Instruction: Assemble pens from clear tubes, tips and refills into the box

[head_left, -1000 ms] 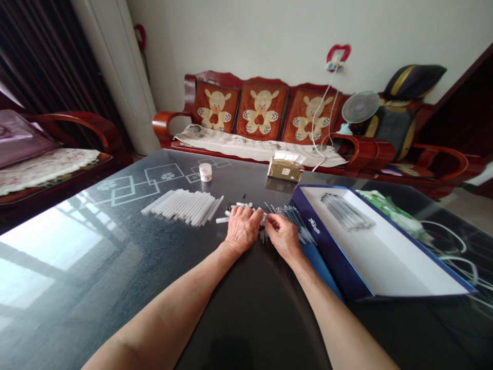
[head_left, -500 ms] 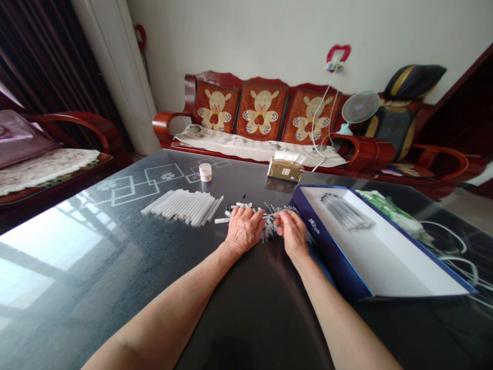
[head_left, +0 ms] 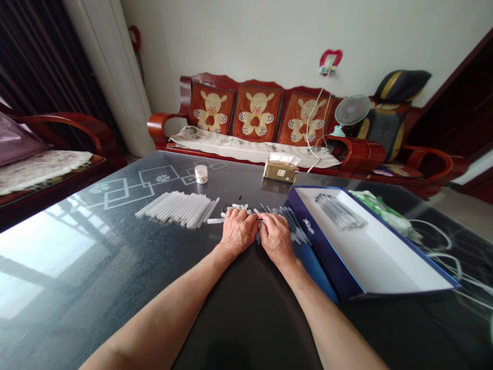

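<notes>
My left hand (head_left: 239,231) and my right hand (head_left: 276,236) are close together above the table, thumbs and fingers pinched. Between the fingertips shows a thin, dark pen part (head_left: 261,220), mostly hidden by the fingers. Beneath and behind my left hand lie small white cap-like pieces (head_left: 214,221), some with black bits. Beside my right hand is a pile of thin, dark refill-like rods with pointed ends (head_left: 295,222). Left of the hands, a row of white plastic tubes (head_left: 181,208) lies side by side on the table.
A blue box with a white inside (head_left: 389,257) stands at the right, holding a bundle of greyish pen-like sticks (head_left: 341,211). Behind are a small white jar (head_left: 201,174), a tissue pack (head_left: 281,170) and a tiny black piece (head_left: 240,197). A green-white bag (head_left: 381,210) lies beyond the box.
My right hand has moved left from beside the rod pile and turned over, its fingertips now meeting those of my left hand. The camera view has shifted slightly.
</notes>
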`<state>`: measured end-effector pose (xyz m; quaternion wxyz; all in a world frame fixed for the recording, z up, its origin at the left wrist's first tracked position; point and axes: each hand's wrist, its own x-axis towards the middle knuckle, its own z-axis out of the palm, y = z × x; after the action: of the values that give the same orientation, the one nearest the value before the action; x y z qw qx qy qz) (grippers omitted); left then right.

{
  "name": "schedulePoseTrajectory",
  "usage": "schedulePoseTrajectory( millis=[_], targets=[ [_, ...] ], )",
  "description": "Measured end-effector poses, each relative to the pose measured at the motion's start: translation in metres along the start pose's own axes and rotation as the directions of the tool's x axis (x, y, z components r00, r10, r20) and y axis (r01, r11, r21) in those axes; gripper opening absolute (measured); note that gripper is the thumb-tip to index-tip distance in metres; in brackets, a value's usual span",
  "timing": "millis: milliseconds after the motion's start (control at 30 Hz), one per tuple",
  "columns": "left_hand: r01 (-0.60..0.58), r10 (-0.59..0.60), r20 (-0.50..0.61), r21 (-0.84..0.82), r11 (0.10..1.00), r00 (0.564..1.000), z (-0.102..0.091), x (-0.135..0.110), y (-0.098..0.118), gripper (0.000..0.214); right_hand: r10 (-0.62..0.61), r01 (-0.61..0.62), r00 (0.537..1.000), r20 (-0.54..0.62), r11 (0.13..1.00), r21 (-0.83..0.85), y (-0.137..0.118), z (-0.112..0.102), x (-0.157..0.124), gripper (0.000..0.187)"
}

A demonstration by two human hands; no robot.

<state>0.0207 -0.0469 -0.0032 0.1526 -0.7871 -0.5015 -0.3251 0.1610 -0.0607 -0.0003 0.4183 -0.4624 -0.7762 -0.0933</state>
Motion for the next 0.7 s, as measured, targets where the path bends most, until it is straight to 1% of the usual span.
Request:
schedulePoseTrajectory(
  millis=[167, 300, 400, 467, 533, 567, 600, 633, 667, 700],
  targets=[
    [0.003, -0.003, -0.025, -0.01, 1.0, 1.0, -0.002, 0.001, 0.002, 0.028, 0.039, -0.041, 0.999, 0.033, 0.997, 0.058, 0.012, -0.003, 0.0, 0.026],
    [-0.005, 0.005, -0.012, -0.007, 1.0, 1.0, -0.003, 0.002, 0.001, 0.031, 0.08, -0.081, 0.996, 0.035, 0.996, 0.021, 0.017, -0.011, 0.002, 0.024],
    [0.011, -0.012, -0.02, -0.02, 1.0, 1.0, -0.007, 0.003, -0.001, 0.031, 0.129, -0.126, 0.991, 0.041, 0.989, -0.079, 0.027, -0.02, 0.007, 0.023],
    [0.006, -0.009, -0.054, -0.064, 0.998, 0.999, -0.014, 0.007, -0.001, 0.031, 0.203, -0.188, 0.977, 0.069, 0.965, -0.183, 0.036, -0.026, 0.014, 0.022],
    [-0.008, -0.011, -0.111, -0.163, 0.987, 0.994, -0.026, 0.015, 0.0, 0.03, 0.301, -0.257, 0.947, 0.113, 0.92, -0.297, 0.045, -0.031, 0.023, 0.022],
    [-0.001, -0.036, -0.148, -0.24, 0.971, 0.988, -0.033, 0.02, -0.001, 0.028, 0.344, -0.28, 0.929, 0.138, 0.895, -0.347, 0.049, -0.033, 0.027, 0.022],
    [0.021, -0.088, -0.185, -0.338, 0.941, 0.979, -0.04, 0.026, -0.001, 0.026, 0.383, -0.297, 0.909, 0.164, 0.871, -0.391, 0.051, -0.035, 0.031, 0.022],
    [0.063, -0.18, -0.216, -0.459, 0.886, 0.96, -0.047, 0.032, -0.003, 0.024, 0.416, -0.306, 0.889, 0.19, 0.85, -0.43, 0.054, -0.035, 0.034, 0.023],
    [0.119, -0.304, -0.217, -0.599, 0.792, 0.928, -0.053, 0.038, -0.006, 0.022, 0.443, -0.308, 0.87, 0.217, 0.831, -0.463, 0.055, -0.035, 0.036, 0.024],
    [0.177, -0.439, -0.174, -0.741, 0.648, 0.881, -0.058, 0.044, -0.011, 0.02, 0.465, -0.305, 0.851, 0.243, 0.816, -0.492, 0.056, -0.035, 0.038, 0.024]
  ],
)
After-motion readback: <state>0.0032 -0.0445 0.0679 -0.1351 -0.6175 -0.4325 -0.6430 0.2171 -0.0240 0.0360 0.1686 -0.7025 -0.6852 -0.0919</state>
